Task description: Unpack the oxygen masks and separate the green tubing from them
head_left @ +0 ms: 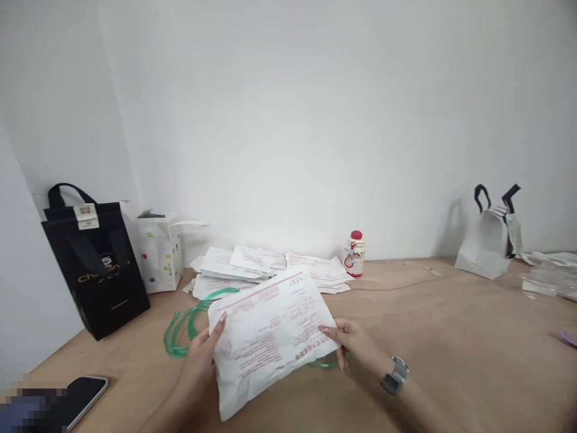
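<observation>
A white paper packet with red print is held up above the table, tilted, its printed face towards me. My left hand pinches its left edge, thumb on the front. At the right edge my right hand grips it, thumb in front and fingers mostly behind; a watch is on that wrist. Clear green tubing lies coiled on the table behind the packet, and a bit of it shows below the packet's right side. Several similar packets are piled against the wall.
On the left stand a black bag and a dotted white bag, with a phone nearer me. A red-capped bottle is by the wall. Farther right are a white bag and clear plastic packaging.
</observation>
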Tool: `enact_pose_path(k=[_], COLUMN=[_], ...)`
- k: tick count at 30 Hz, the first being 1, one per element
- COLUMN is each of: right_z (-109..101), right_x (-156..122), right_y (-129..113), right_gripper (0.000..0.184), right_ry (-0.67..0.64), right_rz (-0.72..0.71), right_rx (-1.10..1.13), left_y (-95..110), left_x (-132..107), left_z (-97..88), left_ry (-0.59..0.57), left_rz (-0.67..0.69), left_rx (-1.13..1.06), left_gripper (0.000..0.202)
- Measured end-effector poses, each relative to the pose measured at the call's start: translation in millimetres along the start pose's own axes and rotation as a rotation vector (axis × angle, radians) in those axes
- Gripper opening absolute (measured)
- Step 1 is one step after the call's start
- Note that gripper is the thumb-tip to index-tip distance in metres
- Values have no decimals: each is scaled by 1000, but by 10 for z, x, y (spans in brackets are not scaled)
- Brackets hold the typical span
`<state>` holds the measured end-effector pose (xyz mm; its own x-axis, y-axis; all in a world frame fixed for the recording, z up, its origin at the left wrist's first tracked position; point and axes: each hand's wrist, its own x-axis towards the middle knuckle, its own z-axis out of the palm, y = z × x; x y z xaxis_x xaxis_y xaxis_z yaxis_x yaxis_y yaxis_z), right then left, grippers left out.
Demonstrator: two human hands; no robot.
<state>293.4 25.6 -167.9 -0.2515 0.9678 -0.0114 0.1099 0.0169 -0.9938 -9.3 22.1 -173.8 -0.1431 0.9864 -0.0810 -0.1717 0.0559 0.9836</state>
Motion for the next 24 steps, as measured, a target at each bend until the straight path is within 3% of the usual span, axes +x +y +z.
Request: enact_pose_path(k=[3,7,10,13,17,21,24], right_z=[-22,113,299,350,19,-463,-687], right_x=[-6,-73,-107,-65,174,570,840], right_y=[-43,-91,-40,-14,-155,-327,-337], right_gripper=[37,36,36,30,23,18,17], right_ry=[149,113,25,104,395,578,690], right_rz=[-42,-71,-2,16,-123,-85,-25], right_rx=[148,422,322,279,437,453,411], left_y=[-29,-124,-199,-284,-371,-408,-449], left_x=[-12,-51,-70,-43,35,84,96], left_z=[73,159,190,206,229,246,247], left_ry=[-145,-143,-169,-262,-350,-420,-445], left_rz=[-67,-55,-40,-52,-120,-125,-108], left_rx=[-61,-106,-101,-36,22,67,90], left_gripper=[48,46,49,52,61,59,57])
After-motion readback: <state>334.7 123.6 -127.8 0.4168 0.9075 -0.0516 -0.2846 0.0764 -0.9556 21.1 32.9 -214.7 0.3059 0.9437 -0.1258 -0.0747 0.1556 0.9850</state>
